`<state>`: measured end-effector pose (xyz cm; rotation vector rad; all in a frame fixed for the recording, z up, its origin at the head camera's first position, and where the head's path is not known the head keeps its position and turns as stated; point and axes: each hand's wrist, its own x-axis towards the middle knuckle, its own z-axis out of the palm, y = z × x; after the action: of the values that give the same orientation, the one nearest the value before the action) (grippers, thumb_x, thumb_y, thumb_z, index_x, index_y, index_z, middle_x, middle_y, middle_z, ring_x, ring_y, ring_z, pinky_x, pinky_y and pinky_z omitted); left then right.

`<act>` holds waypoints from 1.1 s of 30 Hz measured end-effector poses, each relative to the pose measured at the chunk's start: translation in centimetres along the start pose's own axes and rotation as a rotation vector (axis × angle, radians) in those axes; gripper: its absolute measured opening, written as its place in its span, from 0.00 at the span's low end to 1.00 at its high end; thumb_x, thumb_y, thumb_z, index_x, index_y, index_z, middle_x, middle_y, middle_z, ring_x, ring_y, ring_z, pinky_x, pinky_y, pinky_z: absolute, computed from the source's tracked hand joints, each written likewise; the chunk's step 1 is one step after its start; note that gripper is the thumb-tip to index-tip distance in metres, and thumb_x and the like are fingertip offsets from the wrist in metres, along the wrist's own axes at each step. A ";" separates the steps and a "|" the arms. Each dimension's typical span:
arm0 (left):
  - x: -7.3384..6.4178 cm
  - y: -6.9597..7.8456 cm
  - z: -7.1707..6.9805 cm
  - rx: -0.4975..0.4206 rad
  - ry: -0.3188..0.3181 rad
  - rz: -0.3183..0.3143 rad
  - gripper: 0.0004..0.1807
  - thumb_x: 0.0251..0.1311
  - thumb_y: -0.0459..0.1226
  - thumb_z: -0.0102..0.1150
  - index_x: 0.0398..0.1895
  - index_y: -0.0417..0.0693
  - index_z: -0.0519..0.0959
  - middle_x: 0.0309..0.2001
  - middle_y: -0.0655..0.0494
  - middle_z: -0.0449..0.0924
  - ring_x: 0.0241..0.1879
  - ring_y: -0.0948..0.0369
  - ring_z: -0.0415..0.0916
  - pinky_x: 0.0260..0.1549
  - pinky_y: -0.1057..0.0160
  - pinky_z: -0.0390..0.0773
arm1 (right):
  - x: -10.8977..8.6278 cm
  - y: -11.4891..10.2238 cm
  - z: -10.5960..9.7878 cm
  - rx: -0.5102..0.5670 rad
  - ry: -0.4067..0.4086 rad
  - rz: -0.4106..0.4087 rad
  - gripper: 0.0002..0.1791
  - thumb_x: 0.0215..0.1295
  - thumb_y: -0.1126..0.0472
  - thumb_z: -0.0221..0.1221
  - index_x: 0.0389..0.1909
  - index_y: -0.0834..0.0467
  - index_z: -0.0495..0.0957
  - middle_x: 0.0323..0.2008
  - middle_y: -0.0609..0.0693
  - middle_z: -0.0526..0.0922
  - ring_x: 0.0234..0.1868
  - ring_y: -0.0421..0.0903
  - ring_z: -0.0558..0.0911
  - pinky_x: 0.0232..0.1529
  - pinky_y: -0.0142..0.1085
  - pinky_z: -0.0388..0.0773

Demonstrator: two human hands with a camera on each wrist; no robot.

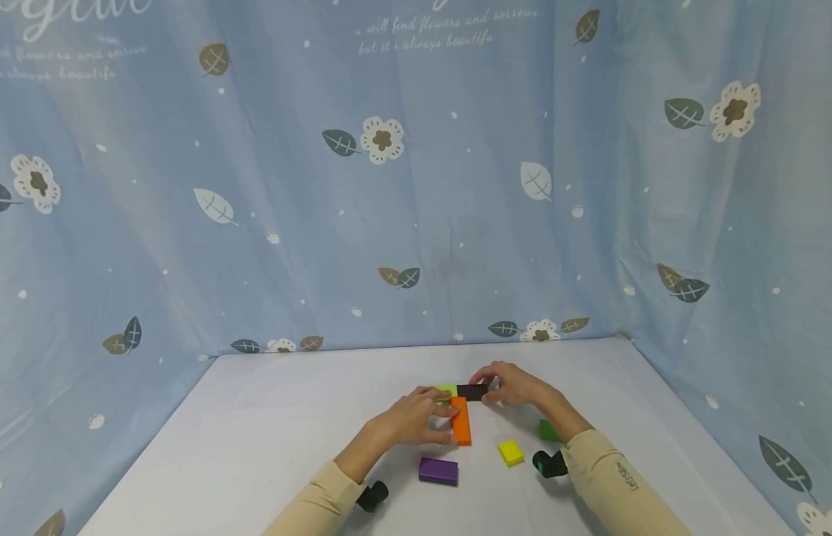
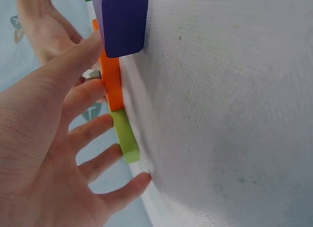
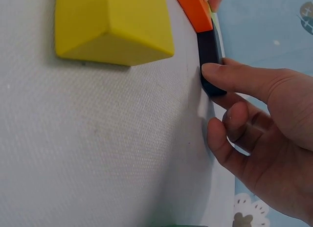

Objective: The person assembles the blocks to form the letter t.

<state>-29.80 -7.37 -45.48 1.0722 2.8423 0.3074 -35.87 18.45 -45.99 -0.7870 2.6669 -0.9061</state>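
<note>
An orange block lies lengthwise on the white table, its far end against a row formed by a light green block and a black block. My left hand rests its thumb and index finger along the orange block's left side. Its other fingers spread beside the light green block. With thumb in front and index finger behind, my right hand pinches the right end of the black block; its remaining fingers curl loosely.
Nearer me lie a purple block and a yellow block. A green block is partly hidden by the right forearm. Black wrist cameras sit below both wrists. A blue patterned curtain hangs behind the table.
</note>
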 end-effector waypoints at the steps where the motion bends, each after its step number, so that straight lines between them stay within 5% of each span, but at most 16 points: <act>1: 0.0 0.0 0.0 -0.003 0.001 0.001 0.29 0.58 0.57 0.64 0.63 0.62 0.77 0.70 0.55 0.69 0.68 0.50 0.65 0.59 0.43 0.74 | 0.0 0.0 0.0 0.002 0.001 0.002 0.19 0.60 0.66 0.65 0.53 0.54 0.81 0.48 0.54 0.79 0.44 0.50 0.75 0.34 0.33 0.75; 33: 0.2 -0.5 -0.1 -0.002 -0.026 0.022 0.29 0.60 0.55 0.63 0.64 0.62 0.75 0.72 0.55 0.66 0.70 0.49 0.63 0.60 0.39 0.72 | -0.2 0.3 0.1 0.025 0.022 0.023 0.19 0.62 0.65 0.64 0.55 0.52 0.80 0.49 0.53 0.77 0.43 0.49 0.74 0.34 0.34 0.76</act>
<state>-30.33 -7.63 -45.48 1.0996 2.8083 0.2956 -35.76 18.73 -46.28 -0.7435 2.6725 -0.9467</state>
